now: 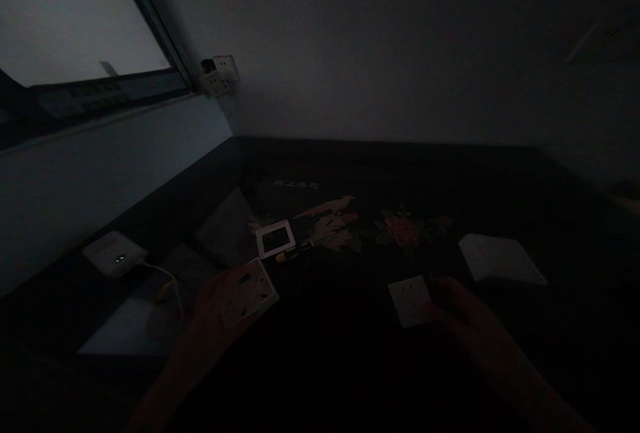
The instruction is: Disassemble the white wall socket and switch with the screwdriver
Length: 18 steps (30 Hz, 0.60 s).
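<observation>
In dim light, my left hand [205, 313] is closed around a white wall-socket back box [253, 291], tilted so its inside with dark slots faces up. On the right, my right hand [460, 306] grips a white socket panel [410, 301] by its right edge; dark pin slots show on its face. Beyond the left hand lies a white square cover frame [276, 238] on the dark table. Touching or very near that frame is a screwdriver [290, 255] with a yellowish handle. Small details inside the box are too dark to make out.
A white box-shaped device [115, 254] with a cable stands at the left, near pale sheets [130, 319]. A white block-like object [503, 259] sits at the right. The dark table mat [350, 273] has a flower print. Wall sockets [219, 76] are in the corner.
</observation>
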Motion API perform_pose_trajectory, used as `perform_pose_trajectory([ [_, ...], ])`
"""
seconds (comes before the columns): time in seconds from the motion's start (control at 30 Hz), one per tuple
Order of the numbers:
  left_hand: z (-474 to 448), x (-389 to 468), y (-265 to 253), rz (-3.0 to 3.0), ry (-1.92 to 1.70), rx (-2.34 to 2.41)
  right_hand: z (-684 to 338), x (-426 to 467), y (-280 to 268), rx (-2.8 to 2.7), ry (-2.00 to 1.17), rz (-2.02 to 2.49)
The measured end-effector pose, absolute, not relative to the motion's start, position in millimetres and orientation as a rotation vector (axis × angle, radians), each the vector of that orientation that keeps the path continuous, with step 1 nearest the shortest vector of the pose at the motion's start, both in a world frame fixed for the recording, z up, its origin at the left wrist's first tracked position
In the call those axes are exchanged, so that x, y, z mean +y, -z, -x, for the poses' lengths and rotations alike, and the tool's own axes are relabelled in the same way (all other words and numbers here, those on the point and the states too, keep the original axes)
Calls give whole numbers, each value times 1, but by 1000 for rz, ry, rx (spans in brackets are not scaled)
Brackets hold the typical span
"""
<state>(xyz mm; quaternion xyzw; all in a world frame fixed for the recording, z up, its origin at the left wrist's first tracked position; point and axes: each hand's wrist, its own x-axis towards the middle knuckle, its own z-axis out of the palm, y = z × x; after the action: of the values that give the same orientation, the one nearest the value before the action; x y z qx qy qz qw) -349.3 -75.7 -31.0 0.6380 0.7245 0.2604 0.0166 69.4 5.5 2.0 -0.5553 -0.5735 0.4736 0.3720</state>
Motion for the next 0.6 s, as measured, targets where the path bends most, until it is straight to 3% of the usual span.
perform_pose_trajectory([
  [0.6,346,-52,36,-1999,-815,2129,43,79,27,-1717,-1387,1065],
])
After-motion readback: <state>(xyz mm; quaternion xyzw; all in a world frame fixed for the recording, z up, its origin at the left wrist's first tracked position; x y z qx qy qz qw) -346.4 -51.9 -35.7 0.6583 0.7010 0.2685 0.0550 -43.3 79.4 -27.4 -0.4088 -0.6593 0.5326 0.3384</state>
